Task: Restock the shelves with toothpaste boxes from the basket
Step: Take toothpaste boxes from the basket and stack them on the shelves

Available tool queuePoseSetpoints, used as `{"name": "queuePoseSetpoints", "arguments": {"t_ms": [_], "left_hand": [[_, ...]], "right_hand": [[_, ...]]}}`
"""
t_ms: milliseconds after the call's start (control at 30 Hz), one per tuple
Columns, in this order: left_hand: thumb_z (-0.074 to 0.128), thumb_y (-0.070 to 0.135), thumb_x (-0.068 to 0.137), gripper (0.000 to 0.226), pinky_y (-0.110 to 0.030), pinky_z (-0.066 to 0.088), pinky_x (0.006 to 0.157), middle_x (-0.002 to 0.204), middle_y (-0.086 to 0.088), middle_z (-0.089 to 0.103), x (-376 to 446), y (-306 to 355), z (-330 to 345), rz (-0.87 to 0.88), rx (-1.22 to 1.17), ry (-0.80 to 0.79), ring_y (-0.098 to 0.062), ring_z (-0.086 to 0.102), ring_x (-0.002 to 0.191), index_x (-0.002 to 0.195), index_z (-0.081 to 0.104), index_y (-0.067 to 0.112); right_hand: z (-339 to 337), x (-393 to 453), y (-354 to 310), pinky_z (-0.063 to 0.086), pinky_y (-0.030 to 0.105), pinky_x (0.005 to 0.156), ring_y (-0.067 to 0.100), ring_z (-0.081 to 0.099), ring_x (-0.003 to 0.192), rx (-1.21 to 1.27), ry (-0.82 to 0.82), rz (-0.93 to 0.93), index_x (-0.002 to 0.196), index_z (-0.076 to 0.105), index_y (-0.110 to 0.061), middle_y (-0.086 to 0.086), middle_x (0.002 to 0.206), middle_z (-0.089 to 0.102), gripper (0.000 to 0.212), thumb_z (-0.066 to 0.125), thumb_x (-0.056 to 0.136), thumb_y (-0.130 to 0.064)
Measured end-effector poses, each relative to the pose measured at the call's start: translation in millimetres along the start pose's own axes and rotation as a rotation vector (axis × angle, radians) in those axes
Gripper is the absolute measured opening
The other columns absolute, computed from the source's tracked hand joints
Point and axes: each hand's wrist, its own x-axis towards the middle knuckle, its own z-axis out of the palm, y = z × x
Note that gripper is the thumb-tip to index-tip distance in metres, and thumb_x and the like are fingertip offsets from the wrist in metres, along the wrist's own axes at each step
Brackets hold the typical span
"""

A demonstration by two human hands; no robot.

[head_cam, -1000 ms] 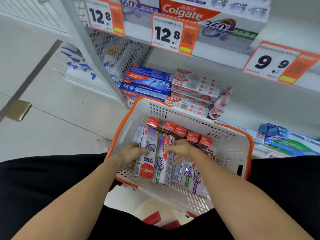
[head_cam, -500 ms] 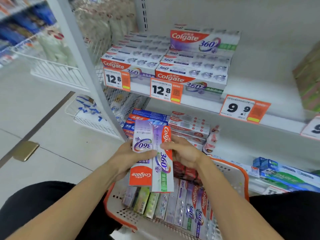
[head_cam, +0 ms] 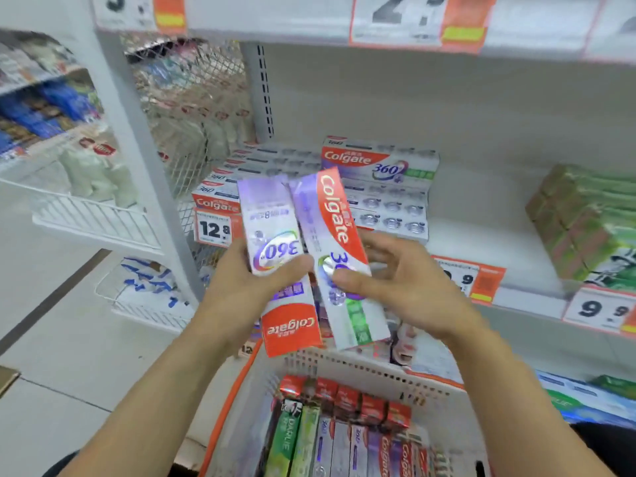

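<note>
Two Colgate 360 toothpaste boxes are held upright side by side in front of the shelf. My left hand (head_cam: 237, 287) grips the left box (head_cam: 275, 242), whose print is upside down. My right hand (head_cam: 395, 280) pinches the right box (head_cam: 339, 242), thumb on its front. Below them sits the white basket with an orange rim (head_cam: 361, 364), holding several more toothpaste boxes (head_cam: 344, 442). On the shelf (head_cam: 481, 235) behind lie stacks of the same Colgate 360 boxes (head_cam: 378, 187).
Orange price tags reading 12.8 (head_cam: 215, 228) and 9.9 (head_cam: 599, 309) line the shelf edge. Green packs (head_cam: 585, 222) stand on the shelf at right. A wire rack (head_cam: 93, 215) with bottles stands at left, beside the shelf upright. Bare shelf lies right of the Colgate stacks.
Both hands lifted two boxes out of the basket and raised them up toward the middle shelf. The view has tilted upward with them.
</note>
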Motion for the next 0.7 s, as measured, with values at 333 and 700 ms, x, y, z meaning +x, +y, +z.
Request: {"name": "queuePoseSetpoints", "arguments": {"t_ms": [333, 700], "left_hand": [[0.074, 0.01, 0.078, 0.04, -0.053, 0.055, 0.085, 0.091, -0.004, 0.076, 31.5, -8.0, -9.9, -0.058, -0.192, 0.157, -0.022, 0.072, 0.07, 0.114, 0.059, 0.013], [0.066, 0.007, 0.09, 0.024, -0.044, 0.059, 0.078, 0.095, -0.005, 0.075, 40.9, -10.3, -13.3, -0.061, -0.181, 0.174, -0.025, 0.074, 0.077, 0.106, 0.058, 0.024]], "right_hand": [[-87.7, 109.0, -52.2, 0.044, 0.038, 0.101, 0.035, 0.053, 0.123, -1.077, 0.225, -0.213, 0.15, 0.043, -0.025, 0.012, 0.131, 0.062, 0.066, 0.068, 0.091, -0.043], [-106.5, 129.7, -3.2, 0.019, 0.04, 0.107, 0.027, 0.029, 0.137, -1.286, 0.243, -0.195, 0.141, 0.052, -0.042, -0.006, 0.15, 0.042, 0.054, 0.068, 0.089, -0.044]]}}
